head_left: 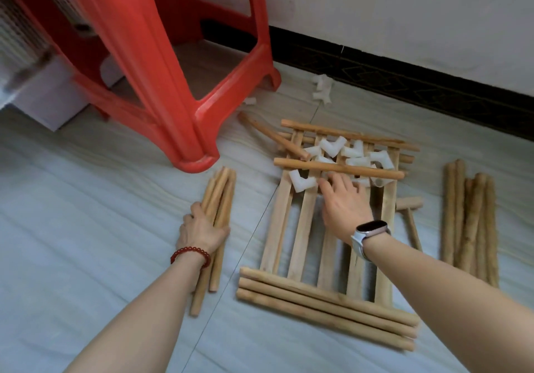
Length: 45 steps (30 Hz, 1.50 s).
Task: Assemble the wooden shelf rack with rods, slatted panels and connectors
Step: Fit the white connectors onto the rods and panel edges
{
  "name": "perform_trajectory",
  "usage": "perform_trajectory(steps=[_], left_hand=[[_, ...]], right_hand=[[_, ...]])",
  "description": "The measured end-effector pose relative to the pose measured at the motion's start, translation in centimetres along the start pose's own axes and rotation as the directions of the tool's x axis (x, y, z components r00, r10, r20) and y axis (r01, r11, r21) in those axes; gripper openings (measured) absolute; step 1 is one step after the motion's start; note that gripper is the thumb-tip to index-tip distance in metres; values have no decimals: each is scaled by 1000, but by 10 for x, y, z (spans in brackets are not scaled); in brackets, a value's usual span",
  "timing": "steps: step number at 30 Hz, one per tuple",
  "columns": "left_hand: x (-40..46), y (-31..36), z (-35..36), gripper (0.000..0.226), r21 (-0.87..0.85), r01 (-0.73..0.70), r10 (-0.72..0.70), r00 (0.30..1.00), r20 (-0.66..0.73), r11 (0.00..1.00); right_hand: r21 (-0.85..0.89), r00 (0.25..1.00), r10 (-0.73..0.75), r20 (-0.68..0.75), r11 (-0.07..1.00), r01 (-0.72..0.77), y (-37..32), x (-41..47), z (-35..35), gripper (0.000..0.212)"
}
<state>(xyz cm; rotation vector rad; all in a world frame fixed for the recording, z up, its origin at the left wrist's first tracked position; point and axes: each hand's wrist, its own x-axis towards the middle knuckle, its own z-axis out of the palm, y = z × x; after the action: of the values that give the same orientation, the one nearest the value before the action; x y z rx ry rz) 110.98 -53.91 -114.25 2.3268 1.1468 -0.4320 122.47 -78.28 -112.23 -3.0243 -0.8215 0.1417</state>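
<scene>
Nothing joined yet, as far as we can see: every part lies loose on the floor (86,199).

Our left hand (202,232) is curled round a bundle of short rods (215,228), which lies on the floor just right of the red stool (161,83); the hand grasps them about midway along.

Our right hand (344,208) reaches over the slatted panel (303,228), fingers extended and loosely spread toward the white connectors (346,156). Fingertips are at the edge of the pile; we cannot tell whether they pinch one yet. It looks unclenched.

The panel lies flat in the middle of the floor, probably more than one stacked, though we cannot be sure. Most connectors sit heaped on its far end, with one loose rod (338,167) lying across them and another angled in from the left. A few more connectors (322,89) lie near the black skirting (404,78).

Three long rods (326,312) lie side by side across the panel's near end. Another bundle of rods (469,222) lies well apart on the right. A small wooden mallet (409,213) rests between that bundle and the panel.

Our judgement: sorting stage, start of task. All rod-to-connector fitting, panel mounting and tapping home remain.
</scene>
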Motion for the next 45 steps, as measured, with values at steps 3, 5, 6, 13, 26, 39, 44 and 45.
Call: perform_trajectory(steps=[3, 5, 6, 13, 26, 39, 44, 45], left_hand=[[-2, 12, 6, 100, 60, 7, -6, 1000, -9, 998], [-1, 22, 9, 102, 38, 0, 1, 1000, -26, 999], [0, 29, 10, 100, 30, -18, 19, 999, -44, 999], [22, 98, 9, 59, 146, -486, 506, 848, -159, 861], [40, 154, -2, 38, 556, -740, 894, 447, -16, 380], [-17, -11, -23, 35, 514, -835, 969, 247, 33, 195], [-21, -55, -20, 61, 452, -823, 864, 465, 192, 343], [-21, -56, -19, 69, 436, -815, 850, 494, 181, 380]], right_hand=[[-81, 999, 30, 15, 996, -29, 11, 21, -9, 56], [-115, 997, 66, 44, 991, -61, 19, 31, -13, 56], [-132, 996, 68, 61, 989, -60, 23, 35, -15, 54], [-181, 996, -69, 52, 980, 77, 43, 46, -26, 26], [235, 961, 243, -130, 950, -208, 87, 40, -32, 25], [912, 946, -111, 304, 320, -256, -77, -4, -21, 69], [818, 871, -45, 489, 370, -440, -126, -12, -6, 68], [796, 859, -22, 511, 390, -463, -129, -13, -5, 63]])
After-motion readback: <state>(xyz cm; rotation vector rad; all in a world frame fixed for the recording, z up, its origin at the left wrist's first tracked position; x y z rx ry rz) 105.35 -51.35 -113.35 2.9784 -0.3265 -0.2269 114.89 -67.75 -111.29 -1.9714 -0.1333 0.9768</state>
